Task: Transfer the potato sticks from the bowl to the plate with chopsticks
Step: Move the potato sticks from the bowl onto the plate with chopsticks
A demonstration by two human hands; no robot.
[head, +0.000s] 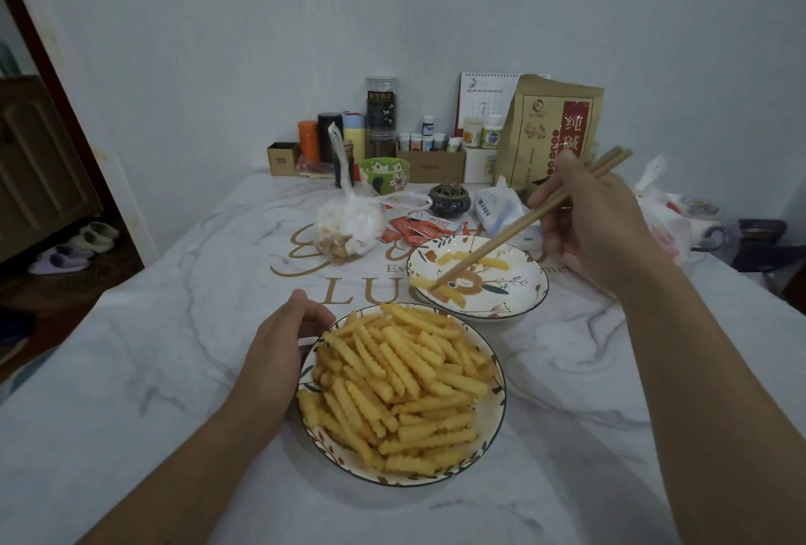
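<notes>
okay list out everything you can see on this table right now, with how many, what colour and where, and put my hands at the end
bowl: one, white with leaf rim, nearest, heaped with potato sticks
potato sticks: many, yellow, in bowl; a few on plate
plate: one, white, floral, just beyond the bowl
chopsticks: one pair, tan, tips down on plate
tied plastic bag: one, clear, mid-table left
sauce packets: several, red, beside the bag
green bowl: one, far side
incense burner: one, dark, far centre
brown paper bag: one, against wall
calendar: one, white, against wall
left hand: holds the bowl's rim
right hand: grips the chopsticks
</notes>
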